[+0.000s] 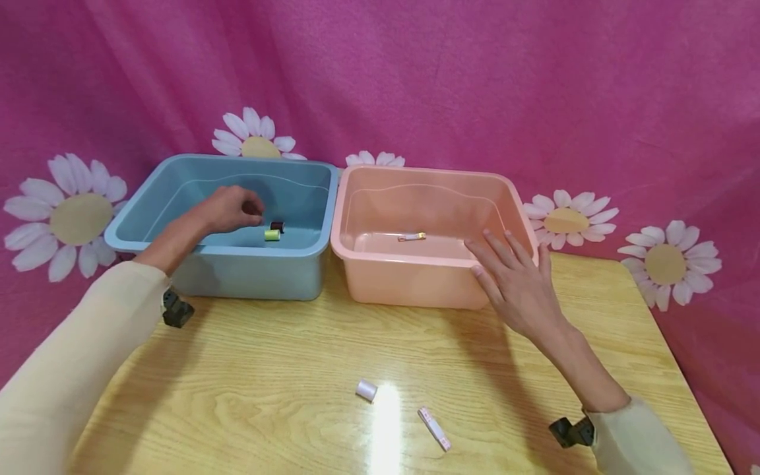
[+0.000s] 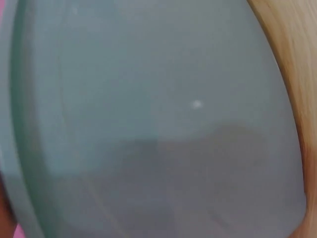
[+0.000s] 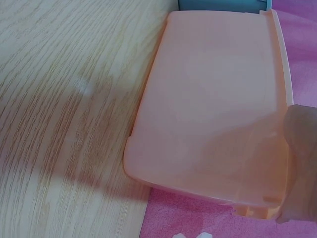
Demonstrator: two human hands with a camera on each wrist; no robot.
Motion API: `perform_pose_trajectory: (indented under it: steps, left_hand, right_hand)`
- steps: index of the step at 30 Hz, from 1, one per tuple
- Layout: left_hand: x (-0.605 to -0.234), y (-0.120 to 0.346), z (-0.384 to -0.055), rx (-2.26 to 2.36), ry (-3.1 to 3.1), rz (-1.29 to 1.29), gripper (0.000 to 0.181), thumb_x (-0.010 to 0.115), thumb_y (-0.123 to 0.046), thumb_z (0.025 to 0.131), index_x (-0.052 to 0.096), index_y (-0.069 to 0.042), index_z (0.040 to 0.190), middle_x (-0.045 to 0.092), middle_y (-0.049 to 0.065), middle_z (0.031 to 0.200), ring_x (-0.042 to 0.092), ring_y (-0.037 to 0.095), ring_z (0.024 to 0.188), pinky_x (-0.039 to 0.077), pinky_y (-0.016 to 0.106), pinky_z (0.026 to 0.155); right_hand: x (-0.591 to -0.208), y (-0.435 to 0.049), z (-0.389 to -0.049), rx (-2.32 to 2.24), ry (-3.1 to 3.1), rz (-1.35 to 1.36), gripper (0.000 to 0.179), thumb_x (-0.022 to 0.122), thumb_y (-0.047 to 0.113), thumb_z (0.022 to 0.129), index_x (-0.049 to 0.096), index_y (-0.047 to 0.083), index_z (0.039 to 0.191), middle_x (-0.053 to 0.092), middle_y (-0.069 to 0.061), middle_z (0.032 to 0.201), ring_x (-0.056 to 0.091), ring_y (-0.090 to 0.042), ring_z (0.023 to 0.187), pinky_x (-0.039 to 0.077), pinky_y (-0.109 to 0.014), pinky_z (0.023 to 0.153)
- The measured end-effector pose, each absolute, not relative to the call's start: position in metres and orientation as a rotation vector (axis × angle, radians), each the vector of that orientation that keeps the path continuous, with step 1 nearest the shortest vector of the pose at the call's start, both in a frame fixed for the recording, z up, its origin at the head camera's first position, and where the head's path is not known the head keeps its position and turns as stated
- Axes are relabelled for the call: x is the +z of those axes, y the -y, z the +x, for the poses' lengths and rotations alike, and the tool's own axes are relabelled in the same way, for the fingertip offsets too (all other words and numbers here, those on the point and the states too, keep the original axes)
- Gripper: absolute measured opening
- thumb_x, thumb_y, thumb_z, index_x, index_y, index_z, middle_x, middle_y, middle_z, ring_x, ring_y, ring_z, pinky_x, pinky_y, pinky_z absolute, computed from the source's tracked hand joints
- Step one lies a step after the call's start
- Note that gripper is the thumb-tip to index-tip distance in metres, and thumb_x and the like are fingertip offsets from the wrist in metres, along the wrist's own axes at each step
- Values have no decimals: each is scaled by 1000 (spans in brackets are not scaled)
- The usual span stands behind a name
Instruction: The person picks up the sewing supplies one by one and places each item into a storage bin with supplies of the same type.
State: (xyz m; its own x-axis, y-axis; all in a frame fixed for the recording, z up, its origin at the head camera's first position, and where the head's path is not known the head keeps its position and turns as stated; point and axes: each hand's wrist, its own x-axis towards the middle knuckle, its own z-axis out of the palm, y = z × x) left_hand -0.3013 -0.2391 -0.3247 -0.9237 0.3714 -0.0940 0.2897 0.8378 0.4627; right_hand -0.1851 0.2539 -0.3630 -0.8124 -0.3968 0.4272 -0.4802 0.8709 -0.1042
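1. Bent loosely, the left hand [image 1: 228,210] hangs inside the blue bin [image 1: 249,270], and nothing shows between its fingers. The left wrist view sees mostly the bin's outer side, so it cannot help.
2. Just right of those fingertips, and a bit lower, lie the green spool [image 1: 272,235] and the dark spool [image 1: 278,227]. They are very close; I cannot tell if they touch.
3. Spread wide, the right hand [image 1: 519,290] rests at the near right corner of the pink bin [image 1: 415,284]. Left of its fingertips, down inside, lies a shiny strip [image 1: 412,237].
4. Back from both hands, and between them side to side, a pale spool [image 1: 366,390] and a pink and white strip [image 1: 434,429] lie on the table [image 1: 267,369].
5. Spools are round, so they could roll. I think the left fingertips do best low down by the bin floor, touching or letting go softly.
6. Lift the left wrist well over the near rim, so it does not bump. A light right hand should stop the pink bin from tipping.
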Motion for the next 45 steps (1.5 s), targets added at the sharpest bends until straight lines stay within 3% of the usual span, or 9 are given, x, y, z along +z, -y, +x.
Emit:
perform_pose_trajectory:
  steps: [8, 17, 24, 35, 45]
  left_hand:
    - [-307, 225, -277, 913, -2889, 573, 37, 71, -10, 93, 61, 3, 126, 63, 22, 120, 60, 36, 109, 51, 53, 92]
    - [-295, 202, -248, 1093, -2914, 825, 40, 77, -8, 88, 63, -1, 125, 66, 14, 119, 66, 30, 105, 50, 45, 95]
    - [-289, 182, -225, 1166, -2831, 1034, 47, 78, -8, 87, 61, -1, 130, 65, 15, 122, 64, 29, 108, 50, 45, 96]
    - [-292, 149, -186, 1284, -2707, 1183, 50, 82, -7, 83, 63, -1, 129, 66, 13, 122, 63, 24, 110, 51, 40, 96]
    - [-313, 123, -159, 1147, -2662, 1277, 51, 85, -12, 81, 66, -5, 127, 66, 4, 125, 62, 18, 110, 53, 36, 92]
  right_hand:
    - [-361, -255, -183, 291, 2664, 635, 46, 51, 33, 104, 49, 25, 149, 41, -10, 155, 29, -40, 143, 2, -73, 109]
    - [-361, -256, -184, 289, 2657, 642, 46, 52, 33, 104, 48, 25, 149, 41, -11, 154, 30, -40, 142, 2, -73, 109]
    - [-361, -256, -185, 291, 2647, 649, 45, 51, 33, 104, 49, 24, 149, 41, -10, 154, 31, -41, 142, 4, -73, 108]
    - [-363, -255, -185, 284, 2648, 642, 45, 51, 33, 104, 49, 25, 149, 42, -10, 154, 31, -40, 142, 6, -73, 108]
    - [-362, -253, -184, 285, 2649, 645, 46, 52, 32, 104, 48, 25, 149, 42, -11, 154, 31, -40, 142, 6, -74, 108]
